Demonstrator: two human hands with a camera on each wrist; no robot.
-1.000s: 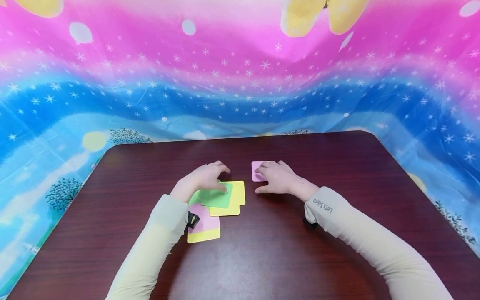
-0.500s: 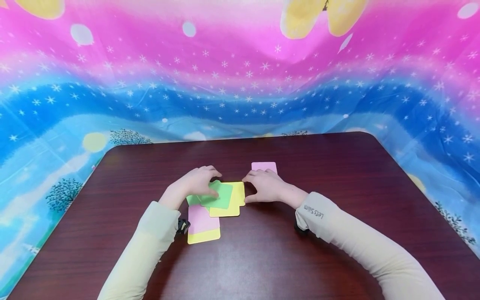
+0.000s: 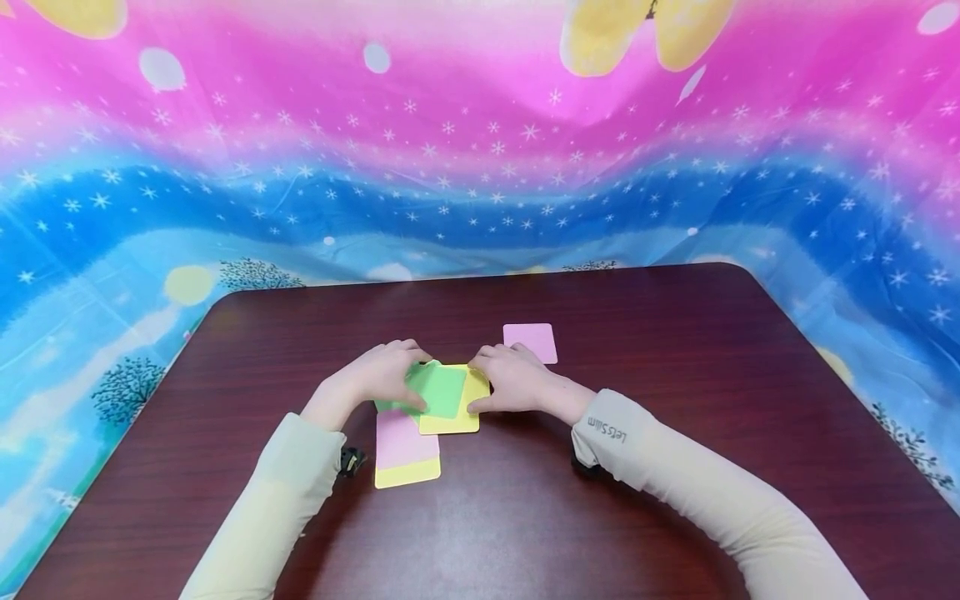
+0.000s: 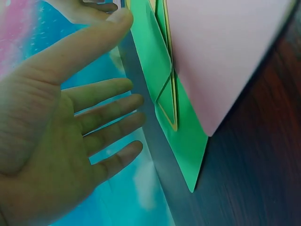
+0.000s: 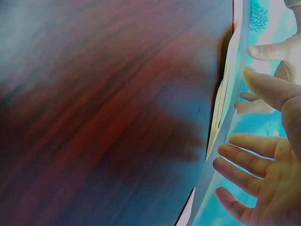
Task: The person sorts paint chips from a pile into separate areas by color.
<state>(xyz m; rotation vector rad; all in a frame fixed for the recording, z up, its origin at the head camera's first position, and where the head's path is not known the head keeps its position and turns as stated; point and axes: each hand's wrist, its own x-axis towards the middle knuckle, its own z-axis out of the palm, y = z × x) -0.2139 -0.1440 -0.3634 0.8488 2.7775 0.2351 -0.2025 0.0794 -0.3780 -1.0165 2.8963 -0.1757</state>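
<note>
A loose overlapping pile of square coloured cards lies mid-table in the head view. A green card (image 3: 442, 392) is on top, yellow cards (image 3: 453, 422) show beneath it, and a pink card (image 3: 405, 442) covers most of another yellow one toward the front. My left hand (image 3: 378, 375) hovers over the pile's left side, its fingers spread in the left wrist view and gripping nothing. At the right edge of the yellow cards is my right hand (image 3: 517, 379), fingers extended and apart. Whether its fingertips touch the cards is unclear.
A single pink card (image 3: 534, 340) lies apart, just behind my right hand. The dark wooden table (image 3: 637, 333) has rounded back corners. A patterned cloth (image 3: 480, 167) hangs behind and along its sides.
My right hand has moved left and nearer, from over the lone pink card to the pile's right edge, uncovering that card. My left hand has shifted left and slightly nearer. The cards look unmoved.
</note>
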